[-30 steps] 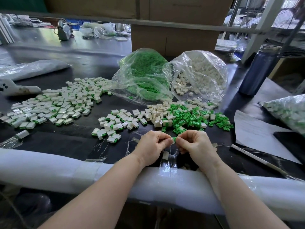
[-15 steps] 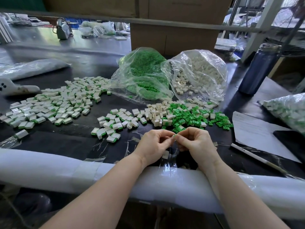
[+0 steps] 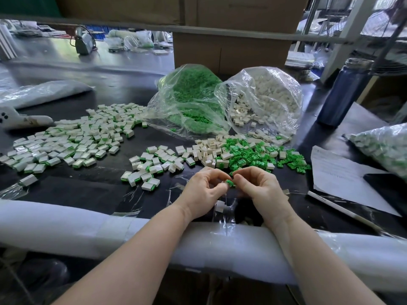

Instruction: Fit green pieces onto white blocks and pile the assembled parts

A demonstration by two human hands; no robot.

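Green plastic clip piece [image 3: 230, 183] sits pinched between both hands' fingertips, just above the black tabletop [image 3: 92, 186], nearer the right hand [image 3: 258, 189], whose thumb and forefinger curl onto it. Left hand [image 3: 203, 194] fingers also curled at it; white block there mostly hidden, can't confirm. Long axis unclear. Wrists rest on white foam edge roll [image 3: 66, 225]. Loose green pieces [image 3: 253, 155] just beyond, assembled white-green blocks [image 3: 66, 142] piled far left.

A bare strip of desk [image 3: 83, 190] runs left of the loose green pieces [image 3: 253, 155], open to a hand. Behind them two bulging bags [image 3: 220, 102] block the way; a blue bottle [image 3: 343, 95] and paper sheet [image 3: 339, 177] crowd their right
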